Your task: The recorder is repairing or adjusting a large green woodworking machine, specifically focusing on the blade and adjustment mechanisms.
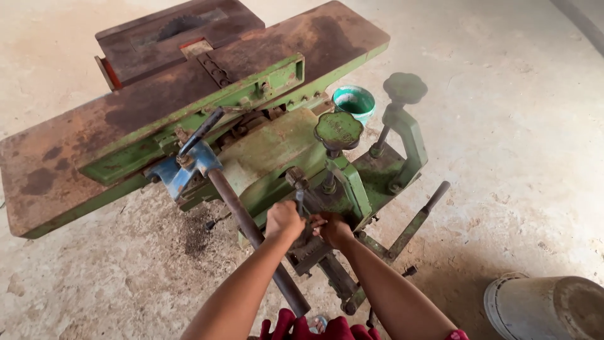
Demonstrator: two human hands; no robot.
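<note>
Landmark: big green cast-metal woodworking machine w/ long rust-brown flat tables, standing on the pale concrete floor. All places given rel. to it.
Left hand: at machine's near side, fingers curled shut into a fist over the top of a small dark metal clamp/slide assembly; exactly what it pinches is hidden.
Right hand: just right of left hand, touching the same assembly, fingers bent down on it; whether they truly clamp it, can't tell.
Key relation: assembly lies right under both hands; its long axis runs away from machine toward the person, slightly rightward. Hands sit at its machine end, abt equally near.
Long rusty steel lever bar: runs from blue bracket on machine's front toward the person, passing just left of left forearm, not held.
Green lobed handwheel knob: upright, just beyond hands.
Teal plastic cup: on floor behind machine's right end.
Grey round drum: well apart, near-right.
</note>
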